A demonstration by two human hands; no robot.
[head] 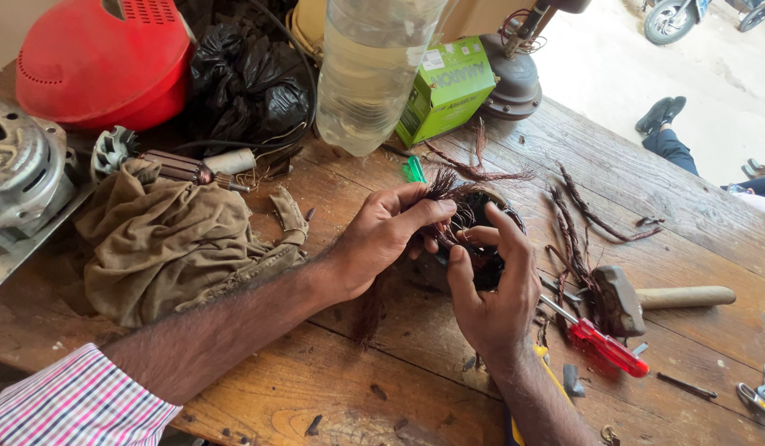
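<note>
2 hands (382, 239) (494, 297) gripping dark motor stator (473, 216), copper wire strands (473, 169), red screwdriver (605, 345), wooden bench (382, 372)

A hammer (626, 299) with a wooden handle lies on the wooden bench (358, 388), and a red-handled screwdriver (601, 343) rests just beside its head. Loose strands of copper wire (581, 227) trail across the boards. Over to the far side, a crumpled brown rag (168, 239) sits near a grey motor housing (23, 177). Behind them, a red plastic cover (102, 62), a black plastic bag (246, 87), a clear bottle (370, 70) and a green box (447, 89).
</note>
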